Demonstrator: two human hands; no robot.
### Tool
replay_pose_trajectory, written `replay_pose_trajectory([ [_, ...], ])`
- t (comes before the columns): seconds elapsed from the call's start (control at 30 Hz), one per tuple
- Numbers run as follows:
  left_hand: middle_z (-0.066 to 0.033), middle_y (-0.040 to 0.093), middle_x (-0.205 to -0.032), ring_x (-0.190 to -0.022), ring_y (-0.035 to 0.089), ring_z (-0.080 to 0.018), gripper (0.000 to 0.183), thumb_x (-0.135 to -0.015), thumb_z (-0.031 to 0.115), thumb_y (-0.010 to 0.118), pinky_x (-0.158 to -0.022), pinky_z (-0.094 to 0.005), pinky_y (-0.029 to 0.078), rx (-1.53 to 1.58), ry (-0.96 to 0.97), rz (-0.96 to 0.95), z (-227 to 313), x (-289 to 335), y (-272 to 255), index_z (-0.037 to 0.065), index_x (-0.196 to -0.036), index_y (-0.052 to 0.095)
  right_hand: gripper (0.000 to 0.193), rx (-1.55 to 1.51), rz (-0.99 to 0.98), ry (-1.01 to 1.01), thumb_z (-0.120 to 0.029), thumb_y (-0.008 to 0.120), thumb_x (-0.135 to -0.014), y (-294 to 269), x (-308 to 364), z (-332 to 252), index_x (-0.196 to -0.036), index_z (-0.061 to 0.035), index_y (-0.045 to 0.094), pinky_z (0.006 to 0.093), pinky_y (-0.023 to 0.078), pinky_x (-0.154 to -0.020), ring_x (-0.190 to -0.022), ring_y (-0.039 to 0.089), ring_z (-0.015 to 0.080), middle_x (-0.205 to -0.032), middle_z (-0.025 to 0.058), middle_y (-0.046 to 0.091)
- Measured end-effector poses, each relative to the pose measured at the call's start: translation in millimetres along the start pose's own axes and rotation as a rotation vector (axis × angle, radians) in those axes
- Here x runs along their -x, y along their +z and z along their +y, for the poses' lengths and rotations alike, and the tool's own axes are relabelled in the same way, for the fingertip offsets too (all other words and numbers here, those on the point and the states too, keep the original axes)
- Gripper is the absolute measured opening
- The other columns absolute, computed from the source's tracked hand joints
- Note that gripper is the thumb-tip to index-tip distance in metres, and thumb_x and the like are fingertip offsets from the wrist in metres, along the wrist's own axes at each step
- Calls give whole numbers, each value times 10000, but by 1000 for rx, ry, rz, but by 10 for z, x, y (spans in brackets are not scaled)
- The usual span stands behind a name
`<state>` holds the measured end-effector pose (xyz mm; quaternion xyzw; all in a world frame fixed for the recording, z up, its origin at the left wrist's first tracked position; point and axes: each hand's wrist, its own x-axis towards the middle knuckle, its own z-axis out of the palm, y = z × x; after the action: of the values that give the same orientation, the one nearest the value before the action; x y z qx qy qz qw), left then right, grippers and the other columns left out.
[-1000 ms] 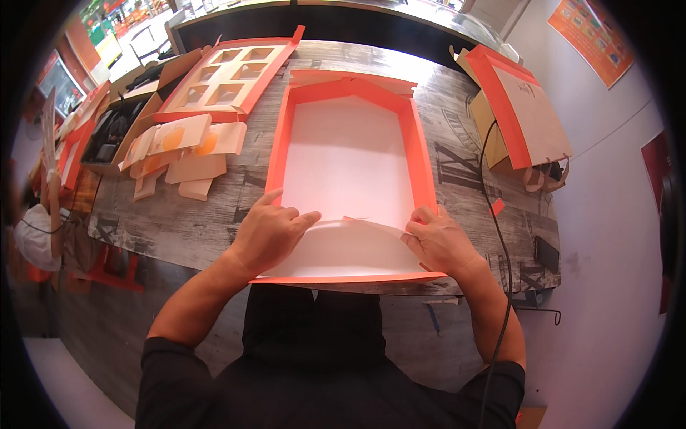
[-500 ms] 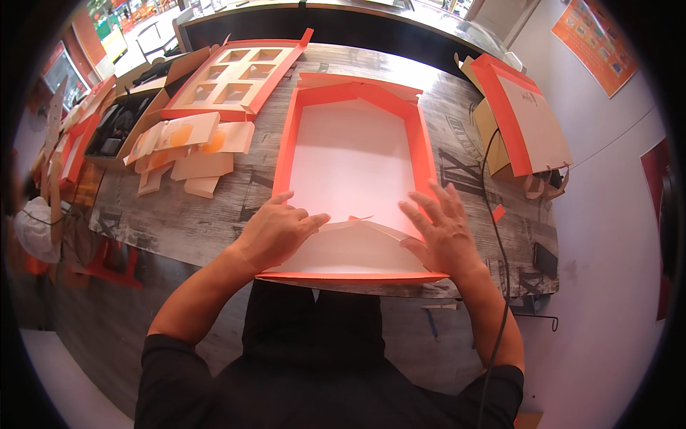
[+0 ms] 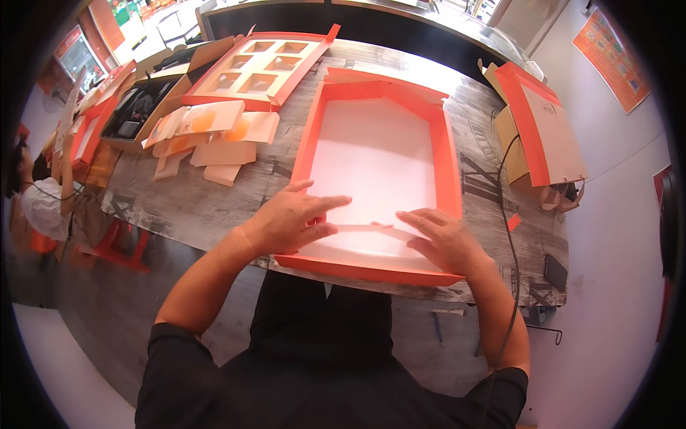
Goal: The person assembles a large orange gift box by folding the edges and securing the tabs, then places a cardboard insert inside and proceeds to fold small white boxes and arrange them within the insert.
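Note:
A large flat orange cardboard box tray (image 3: 449, 164) with a white inside lies on the grey wooden table (image 3: 193, 207) in front of me. My left hand (image 3: 293, 218) rests flat on the tray's near left part, fingers stretched toward the middle. My right hand (image 3: 443, 239) lies flat on the near right part, fingers pointing left. Between the fingertips of both hands a white inner flap (image 3: 371, 229) is pressed down along the near wall. Neither hand grips anything.
An orange insert with square cut-outs (image 3: 261, 68) lies at the back left, beside loose cardboard pieces (image 3: 214, 139) and an open box (image 3: 139, 111). Folded orange boxes (image 3: 539, 129) stand at the right edge. A black cable (image 3: 504, 207) runs down the table's right side. A person (image 3: 36, 200) sits at far left.
Both hands slid inward over the tray's near end. The white flap, raised a second ago, now lies nearly flat under their fingers.

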<state>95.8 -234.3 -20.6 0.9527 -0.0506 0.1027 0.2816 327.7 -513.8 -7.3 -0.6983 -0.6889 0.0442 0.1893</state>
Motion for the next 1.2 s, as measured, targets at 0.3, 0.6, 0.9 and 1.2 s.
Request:
replay_pose_trajectory([
  [0.3,-47,770,-1070,-1110,734,-262,885,-863,799,697,-1297,-638,188,228,70,29,-162,356,-311,85,-1385,689,305,-235,140,71,-98,825,-871,-156,234,82,-1174,-90,785,396,570,-940,-1065,733,276,-1141,80,785],
  [0.6,-52,709,-1382,-1390,586,-297,938,-689,690,903,-1297,-629,227,-14,189,-62,-72,428,-219,109,-1392,683,323,-443,83,93,-286,856,-875,-212,388,262,-1113,-78,793,498,427,-1169,-1128,724,281,-1142,73,791],
  [0.9,-31,671,-1435,-1459,514,-328,920,-613,438,998,-1296,-605,278,-112,146,-72,-45,482,-191,200,-1437,666,748,-171,-40,61,-563,947,-680,-310,583,58,-1260,-128,761,590,324,-1252,-1319,638,340,-1270,56,753],
  [1.2,-31,726,-1294,-1384,569,-372,532,-705,235,959,-1171,-532,464,-47,211,91,-152,474,-87,154,-1196,770,742,34,44,118,-228,983,-653,-163,764,-118,-1333,-139,700,513,474,-1186,-1412,564,373,-1362,58,695],
])
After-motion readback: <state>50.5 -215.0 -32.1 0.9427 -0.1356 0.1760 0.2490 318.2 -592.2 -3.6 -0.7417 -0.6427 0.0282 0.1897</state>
